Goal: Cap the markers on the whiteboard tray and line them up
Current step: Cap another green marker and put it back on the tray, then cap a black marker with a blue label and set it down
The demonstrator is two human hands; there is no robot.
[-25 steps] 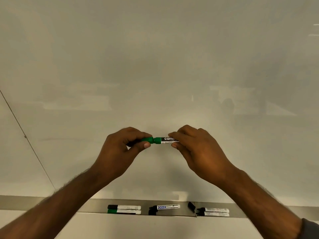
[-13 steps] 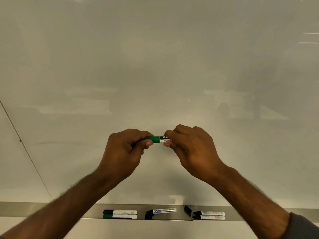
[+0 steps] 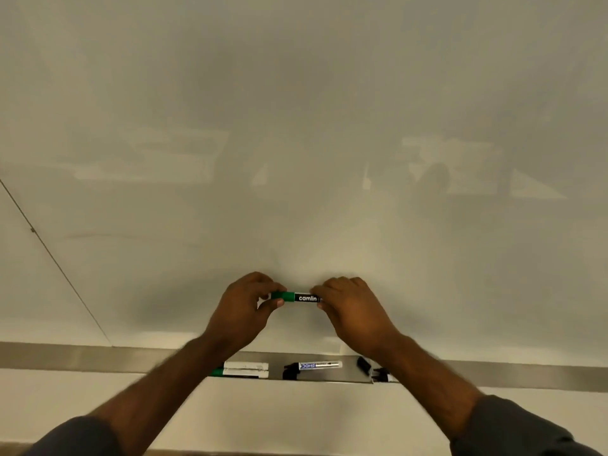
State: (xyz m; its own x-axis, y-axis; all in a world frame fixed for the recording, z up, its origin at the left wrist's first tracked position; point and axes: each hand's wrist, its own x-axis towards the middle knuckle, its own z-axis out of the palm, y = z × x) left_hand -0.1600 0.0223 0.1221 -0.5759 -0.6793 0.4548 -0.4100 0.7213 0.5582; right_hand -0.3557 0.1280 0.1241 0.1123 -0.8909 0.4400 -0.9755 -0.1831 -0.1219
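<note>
Green Camlin marker point(image 3: 297, 296) held level at frame centre, above the tray point(image 3: 493, 373).
Left hand point(image 3: 245, 311) pinches its green cap end, right hand point(image 3: 348, 307) grips the barrel, opposed for pressing together.

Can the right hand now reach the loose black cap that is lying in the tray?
Probably not yet: the right hand and left hand both hold the green marker. The black cap lies uncovered in the tray.

dim warm light | hazy reflections on whiteboard point(image 3: 296, 126) | wide-angle bowing | soft focus
</note>
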